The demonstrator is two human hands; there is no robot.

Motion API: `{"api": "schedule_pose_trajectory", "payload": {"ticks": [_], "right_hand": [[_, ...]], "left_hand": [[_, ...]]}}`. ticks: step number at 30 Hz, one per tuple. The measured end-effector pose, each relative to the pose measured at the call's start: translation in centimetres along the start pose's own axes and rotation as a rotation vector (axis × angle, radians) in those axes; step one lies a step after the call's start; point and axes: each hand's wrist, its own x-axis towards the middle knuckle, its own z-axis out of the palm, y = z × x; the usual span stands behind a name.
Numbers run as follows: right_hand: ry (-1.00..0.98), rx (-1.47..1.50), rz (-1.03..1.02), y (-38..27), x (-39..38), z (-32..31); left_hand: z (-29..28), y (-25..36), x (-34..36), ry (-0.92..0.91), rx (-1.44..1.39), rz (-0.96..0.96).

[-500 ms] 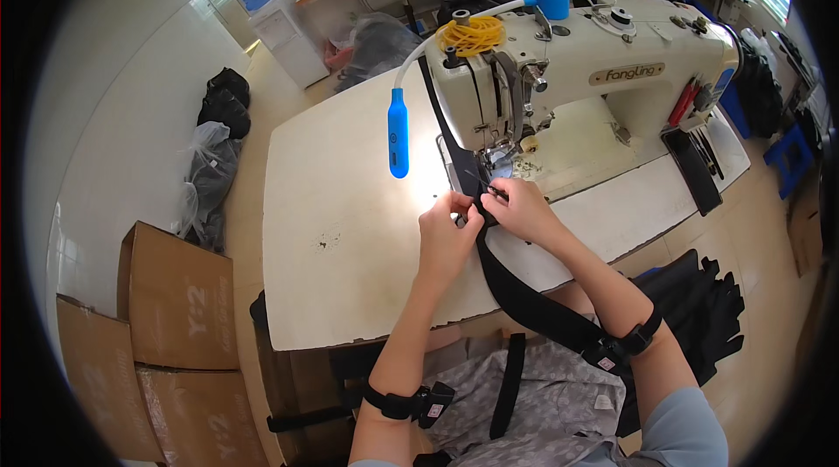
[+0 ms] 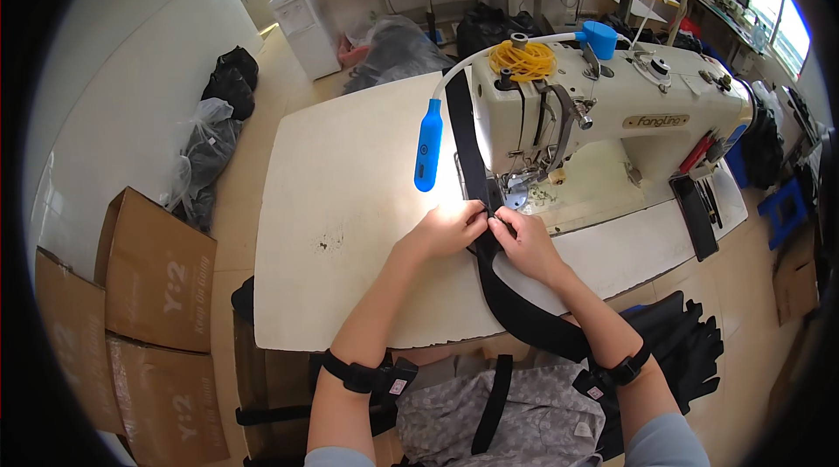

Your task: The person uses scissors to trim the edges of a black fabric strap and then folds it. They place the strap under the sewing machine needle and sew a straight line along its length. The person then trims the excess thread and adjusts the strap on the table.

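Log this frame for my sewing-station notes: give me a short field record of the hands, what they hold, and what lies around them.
left hand: pinching the black webbing strap, grip shut on it
right hand: pinching the same strap beside the left hand
strap path: runs from the lap up over the table edge to the needle area
machine: cream sewing machine, yellow thread cone on top
lamp: blue gooseneck lamp, left of the needle
table: white tabletop
floor left: cardboard boxes

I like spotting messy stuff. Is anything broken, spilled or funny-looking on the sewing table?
Nothing looks broken or spilled. The left hand and right hand pinch a black strap flat before the sewing machine. The only blemish is a small dark smudge on the white table.
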Motion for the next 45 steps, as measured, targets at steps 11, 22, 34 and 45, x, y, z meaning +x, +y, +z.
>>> {"api": "schedule_pose_trajectory", "payload": {"ticks": [11,22,34,45], "right_hand": [[-0.263,0.122,-0.004,-4.1,-5.1,0.3],[-0.205,0.19,0.207,-5.5,-10.5,-1.6],[-0.388,0.105,0.062,-3.4,-10.6,-3.4],[0.022,-0.179,0.016,-5.4,-10.4,-3.7]], "left_hand": [[-3.9,5.2,-6.3,-0.269,-0.306,-0.176],[0.0,9.6,-8.8,-0.233,-0.447,-0.187],[-1.3,8.8,-9.5,-0.295,-0.44,-0.047],[0.8,8.7,-8.3,-0.263,-0.331,-0.127]]}}
